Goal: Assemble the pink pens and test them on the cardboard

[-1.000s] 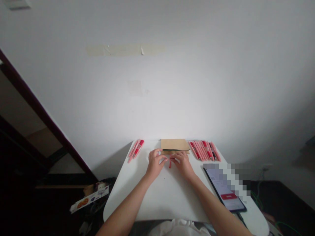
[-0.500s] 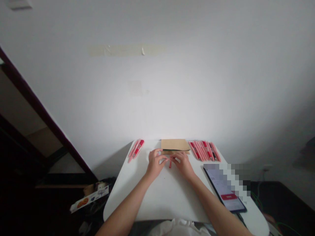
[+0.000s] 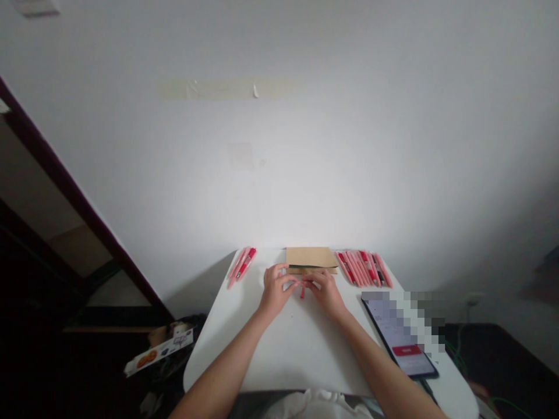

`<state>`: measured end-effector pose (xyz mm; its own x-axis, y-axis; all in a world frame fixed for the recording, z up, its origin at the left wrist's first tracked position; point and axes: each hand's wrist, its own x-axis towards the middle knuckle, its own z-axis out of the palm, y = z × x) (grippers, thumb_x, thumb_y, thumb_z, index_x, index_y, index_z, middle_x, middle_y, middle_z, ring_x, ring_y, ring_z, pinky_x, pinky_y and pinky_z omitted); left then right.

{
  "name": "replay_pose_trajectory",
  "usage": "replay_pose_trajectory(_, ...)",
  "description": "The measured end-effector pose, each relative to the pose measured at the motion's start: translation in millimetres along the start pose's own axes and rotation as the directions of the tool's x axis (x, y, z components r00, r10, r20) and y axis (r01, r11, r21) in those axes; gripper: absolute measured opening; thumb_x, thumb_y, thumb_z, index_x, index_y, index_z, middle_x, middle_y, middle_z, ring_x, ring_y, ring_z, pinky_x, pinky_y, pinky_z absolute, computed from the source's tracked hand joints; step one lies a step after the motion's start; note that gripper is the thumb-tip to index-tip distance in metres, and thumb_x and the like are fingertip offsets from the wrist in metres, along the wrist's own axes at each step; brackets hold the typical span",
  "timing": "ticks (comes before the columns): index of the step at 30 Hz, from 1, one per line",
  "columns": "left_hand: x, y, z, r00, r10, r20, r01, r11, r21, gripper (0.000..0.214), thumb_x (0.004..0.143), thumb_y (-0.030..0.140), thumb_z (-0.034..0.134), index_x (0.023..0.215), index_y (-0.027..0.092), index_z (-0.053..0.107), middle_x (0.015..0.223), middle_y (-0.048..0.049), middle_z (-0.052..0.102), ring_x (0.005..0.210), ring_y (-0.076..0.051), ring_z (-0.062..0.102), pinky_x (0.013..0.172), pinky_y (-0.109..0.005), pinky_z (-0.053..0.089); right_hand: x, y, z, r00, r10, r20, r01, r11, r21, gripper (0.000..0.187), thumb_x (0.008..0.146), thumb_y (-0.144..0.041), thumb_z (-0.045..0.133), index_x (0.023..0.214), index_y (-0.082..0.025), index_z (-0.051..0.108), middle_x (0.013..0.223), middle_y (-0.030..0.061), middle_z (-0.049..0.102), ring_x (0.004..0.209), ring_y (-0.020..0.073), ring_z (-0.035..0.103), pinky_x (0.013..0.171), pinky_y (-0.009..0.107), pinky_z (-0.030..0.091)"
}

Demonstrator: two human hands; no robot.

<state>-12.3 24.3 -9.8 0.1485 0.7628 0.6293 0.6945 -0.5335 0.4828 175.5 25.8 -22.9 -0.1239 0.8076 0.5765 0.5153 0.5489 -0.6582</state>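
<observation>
Hardly anything had moved: left hand (image 3: 274,289) and right hand (image 3: 325,291) stayed together over the table (image 3: 297,349), fingers of both pinched around a red pen (image 3: 301,289) between them, a brown envelope (image 3: 310,256) just beyond the fingers.

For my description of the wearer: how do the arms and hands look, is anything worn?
The left forearm and right forearm are bare, no sleeves in view. The left hand and right hand wear no gloves; no watch or ring shows.

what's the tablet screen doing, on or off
On: the tablet has a pale, glowing screen with a red bar near its lower end. Part of the screen is blurred out.
</observation>
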Motion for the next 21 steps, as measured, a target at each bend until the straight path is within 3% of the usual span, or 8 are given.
replay_pose_trajectory(21,-1.0,-2.3,2.3,1.0,0.007,0.012,-0.006,1.0,-0.019,0.008,0.077,0.027,0.076,0.085,0.028,0.076,0.117,-0.0065,0.061,0.111,-0.024,0.056,0.1,-0.048,0.05,1.2,-2.6,-2.4,0.997,0.075,0.019,-0.076,0.996,0.041,0.023,0.089,-0.031,0.056,0.092,-0.025,0.078,0.081,0.0076,0.073,0.087,0.0254,0.063,0.083,0.041,0.048)
